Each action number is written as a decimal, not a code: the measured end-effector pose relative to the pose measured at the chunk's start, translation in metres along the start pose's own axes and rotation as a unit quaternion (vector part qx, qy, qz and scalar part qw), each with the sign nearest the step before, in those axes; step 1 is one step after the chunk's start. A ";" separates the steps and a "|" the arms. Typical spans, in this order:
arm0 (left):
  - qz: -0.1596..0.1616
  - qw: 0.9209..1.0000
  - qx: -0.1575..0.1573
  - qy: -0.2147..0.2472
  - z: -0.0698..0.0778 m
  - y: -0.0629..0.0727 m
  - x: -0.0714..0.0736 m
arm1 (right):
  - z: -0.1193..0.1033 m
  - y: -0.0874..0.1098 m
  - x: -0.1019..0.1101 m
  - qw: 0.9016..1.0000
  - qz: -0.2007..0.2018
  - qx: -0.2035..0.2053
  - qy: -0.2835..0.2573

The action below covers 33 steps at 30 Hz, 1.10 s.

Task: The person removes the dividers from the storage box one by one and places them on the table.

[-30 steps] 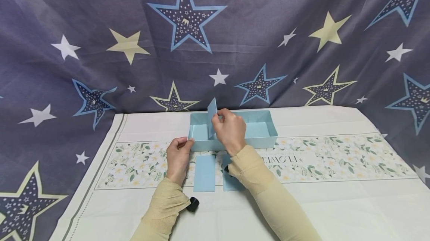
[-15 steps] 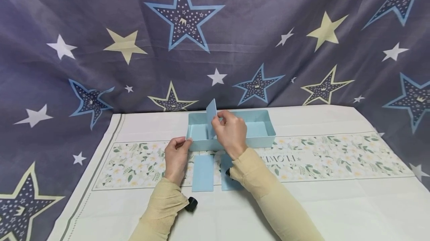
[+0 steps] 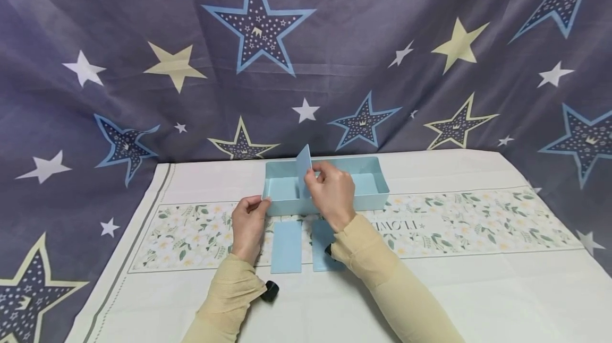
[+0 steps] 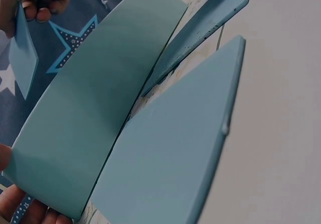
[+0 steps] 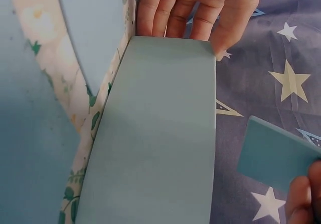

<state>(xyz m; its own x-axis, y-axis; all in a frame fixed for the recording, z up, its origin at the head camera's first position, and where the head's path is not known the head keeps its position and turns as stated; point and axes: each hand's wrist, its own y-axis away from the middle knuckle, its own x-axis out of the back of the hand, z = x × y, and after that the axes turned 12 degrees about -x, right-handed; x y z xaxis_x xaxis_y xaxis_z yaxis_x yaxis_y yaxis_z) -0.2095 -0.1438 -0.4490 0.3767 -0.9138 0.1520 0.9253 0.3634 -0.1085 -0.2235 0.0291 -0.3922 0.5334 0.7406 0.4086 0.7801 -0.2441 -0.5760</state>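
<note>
A long light-blue open box (image 3: 287, 207) stands on the table, with a crosswise wall or strip near its left third partly hidden by the right hand. The left hand (image 3: 249, 226) holds its near left corner; in the right wrist view the thumb of the left hand (image 5: 200, 8) lies at the rim and the fingers bend against the end wall. Between thumb and fingers, the right hand (image 3: 332, 189) pinches a thin blue panel (image 3: 304, 168), upright and slightly tilted. The panel's top rises above the box; its lower edge is inside, partly out of sight.
Two similar blue panels lie flat in front of the box: a left panel (image 3: 287, 247) and a right panel (image 3: 321, 250), the latter partly under the right forearm. A flower-printed strip (image 3: 191, 237) crosses the white tablecloth. A star-patterned curtain (image 3: 306, 56) hangs close behind.
The pinched panel has shifted slightly right and a little lower relative to the box, together with the right hand. The left hand stays at the corner. The whole head view has drifted slightly.
</note>
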 end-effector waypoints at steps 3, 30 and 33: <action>-0.001 1.000 0.000 -0.001 0.000 0.000 0.000 | 0.001 0.001 0.002 1.000 0.001 -0.001 0.000; -0.008 1.000 0.003 -0.006 -0.001 -0.001 0.001 | 0.007 0.016 0.024 0.998 -0.022 -0.024 -0.045; -0.008 1.000 0.002 -0.006 0.000 0.000 0.000 | 0.008 0.016 0.027 0.998 -0.020 -0.034 -0.043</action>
<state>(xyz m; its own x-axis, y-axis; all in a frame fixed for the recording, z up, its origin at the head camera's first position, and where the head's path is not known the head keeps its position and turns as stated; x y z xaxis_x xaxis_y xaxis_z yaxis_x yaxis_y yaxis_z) -0.2096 -0.1441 -0.4492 0.3625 -0.9171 0.1658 0.9313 0.3498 -0.1014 -0.1994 0.0500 -0.3958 0.4733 0.8007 0.3672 0.8223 -0.2520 -0.5102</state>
